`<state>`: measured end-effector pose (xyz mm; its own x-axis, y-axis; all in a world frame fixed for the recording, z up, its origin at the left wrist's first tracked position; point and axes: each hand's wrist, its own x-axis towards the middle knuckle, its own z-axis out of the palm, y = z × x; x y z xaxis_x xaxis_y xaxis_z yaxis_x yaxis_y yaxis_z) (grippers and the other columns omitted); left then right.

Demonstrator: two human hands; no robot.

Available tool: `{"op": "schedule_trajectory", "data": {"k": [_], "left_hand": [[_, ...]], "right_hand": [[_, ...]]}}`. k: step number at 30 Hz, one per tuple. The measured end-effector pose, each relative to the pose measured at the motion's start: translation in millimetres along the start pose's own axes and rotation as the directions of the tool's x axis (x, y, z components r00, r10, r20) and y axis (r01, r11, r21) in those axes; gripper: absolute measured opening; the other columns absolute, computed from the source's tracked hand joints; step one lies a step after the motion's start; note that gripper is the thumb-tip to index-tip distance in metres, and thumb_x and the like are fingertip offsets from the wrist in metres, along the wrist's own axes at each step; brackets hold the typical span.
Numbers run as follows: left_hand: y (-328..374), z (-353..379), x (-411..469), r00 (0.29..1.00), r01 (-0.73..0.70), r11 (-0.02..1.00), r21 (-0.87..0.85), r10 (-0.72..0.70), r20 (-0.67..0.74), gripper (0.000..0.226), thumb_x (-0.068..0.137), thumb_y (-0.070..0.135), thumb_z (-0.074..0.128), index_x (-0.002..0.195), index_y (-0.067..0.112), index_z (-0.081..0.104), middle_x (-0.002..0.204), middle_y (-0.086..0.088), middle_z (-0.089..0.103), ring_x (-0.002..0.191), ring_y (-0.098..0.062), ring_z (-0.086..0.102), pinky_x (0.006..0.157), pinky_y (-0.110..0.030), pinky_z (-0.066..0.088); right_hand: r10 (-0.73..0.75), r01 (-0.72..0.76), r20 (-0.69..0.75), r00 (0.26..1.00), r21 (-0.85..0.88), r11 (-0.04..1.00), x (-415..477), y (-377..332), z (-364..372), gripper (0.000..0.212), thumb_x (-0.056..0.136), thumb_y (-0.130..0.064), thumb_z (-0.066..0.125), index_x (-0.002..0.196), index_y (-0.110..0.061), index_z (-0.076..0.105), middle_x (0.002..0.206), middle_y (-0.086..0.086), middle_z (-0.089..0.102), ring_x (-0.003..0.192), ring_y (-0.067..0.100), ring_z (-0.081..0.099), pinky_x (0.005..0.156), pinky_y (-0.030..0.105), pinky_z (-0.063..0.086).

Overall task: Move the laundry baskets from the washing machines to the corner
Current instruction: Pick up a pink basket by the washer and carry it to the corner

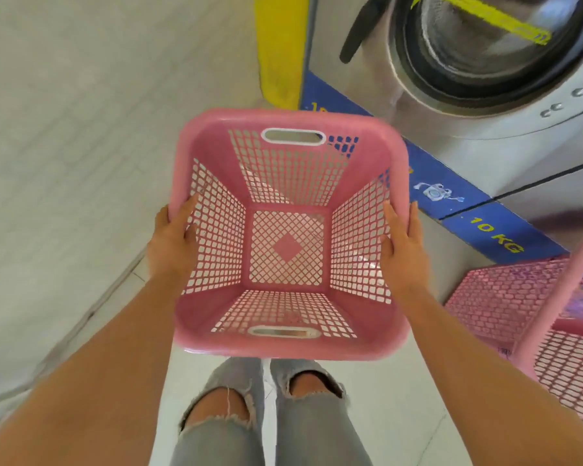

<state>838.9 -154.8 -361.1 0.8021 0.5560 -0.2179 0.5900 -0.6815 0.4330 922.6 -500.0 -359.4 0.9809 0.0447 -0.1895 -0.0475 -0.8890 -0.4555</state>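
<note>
Pale tiled floor [81,163] fills the room from the head camera, and a steel front-loading washing machine [468,105] stands up at the right, its round door [485,48] crossed by a strip of yellow tape [485,18]. Below that machine runs a blue base band [505,230] marked "10 KG", and just left of the machine stands a yellow post [280,45].

And the empty pink laundry basket [288,344] is up off the floor, carried just in front of the washing machine, above the person's knees in ripped grey jeans [236,425]. Left hand [174,243] is clamped on the left rim, thumb inside against the mesh wall, fingers outside. Right hand [403,247] is clamped on the right rim the same way. Neither hand uses the two handle slots [293,136], which sit on the far and near walls.

A second pink basket [532,307] waits on the floor to the right, close to the machine's blue band, with what looks like another rim nearest the camera, too blurred to be sure.

To carry this well, I'd say keep both grips level so the basket stays flat, hold it clear of the machine's front, and turn away from the machine towards the corner, which isn't clearly in sight from here. Light and empty, it should handle easily.
</note>
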Motion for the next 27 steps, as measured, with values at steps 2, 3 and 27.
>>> {"op": "schedule_trajectory", "data": {"k": [2,3,27], "left_hand": [[-29.5,-13.1,-15.4,0.997,0.065,0.998,-0.016,-0.065,-0.032,0.054,0.095,0.016,0.044,0.144,0.040,0.039,0.144,-0.009,0.041,0.106,-0.042,0.059,0.087,-0.049,0.050],[-45.7,-19.0,-23.0,0.993,0.105,0.994,-0.022,-0.106,-0.050,0.055,0.095,0.015,0.045,0.143,0.040,0.040,0.143,-0.009,0.042,0.106,-0.042,0.059,0.087,-0.048,0.049],[-393.1,-97.6,-221.7,0.657,0.659,0.665,-0.351,-0.736,-0.160,0.057,0.094,0.014,0.046,0.136,0.051,0.042,0.123,-0.003,0.051,0.083,-0.024,0.056,0.065,-0.035,0.044]], "right_hand": [[-0.065,0.065,0.023,0.998,-0.015,0.998,-4.3,-22.5,11.1,0.060,0.096,-0.016,0.044,0.147,-0.044,0.027,0.163,-0.003,0.008,0.103,0.040,0.061,0.072,0.043,0.051],[-0.090,0.091,0.036,0.995,-0.020,0.996,-7.6,-34.6,18.0,0.060,0.096,-0.016,0.044,0.147,-0.044,0.027,0.163,-0.003,0.008,0.103,0.039,0.062,0.073,0.042,0.051],[-0.618,0.678,0.415,0.668,0.003,0.735,-159.7,-278.2,250.9,0.055,0.099,-0.018,0.041,0.147,-0.041,0.027,0.162,0.001,0.010,0.067,0.018,0.058,0.048,0.018,0.035]]}}
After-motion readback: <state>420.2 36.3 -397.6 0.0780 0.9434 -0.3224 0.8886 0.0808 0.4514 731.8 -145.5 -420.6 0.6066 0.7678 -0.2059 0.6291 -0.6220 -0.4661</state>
